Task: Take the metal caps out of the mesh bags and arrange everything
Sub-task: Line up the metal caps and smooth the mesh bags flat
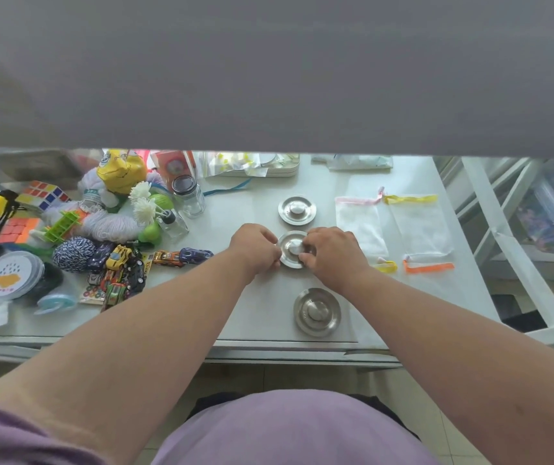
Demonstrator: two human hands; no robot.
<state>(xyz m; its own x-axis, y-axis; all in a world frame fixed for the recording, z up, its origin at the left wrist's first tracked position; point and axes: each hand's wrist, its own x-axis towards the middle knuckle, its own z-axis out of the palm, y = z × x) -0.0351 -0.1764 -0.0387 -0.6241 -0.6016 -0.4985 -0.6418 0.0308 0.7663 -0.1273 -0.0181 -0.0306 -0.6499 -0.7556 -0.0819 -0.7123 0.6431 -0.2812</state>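
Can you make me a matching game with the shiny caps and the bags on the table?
Things:
1. far cap
2. middle cap
3. near cap
4. mesh bags

Where:
A. lying flat and empty at the right side
B. between both hands
C. closest to the table's front edge
D. alone, beside the glass jar

Pairs: 1-D, 2-B, 3-C, 4-A

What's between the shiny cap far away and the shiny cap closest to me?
In the head view, a third metal cap lies between the far cap and the near cap, with the left hand and right hand holding its edges.
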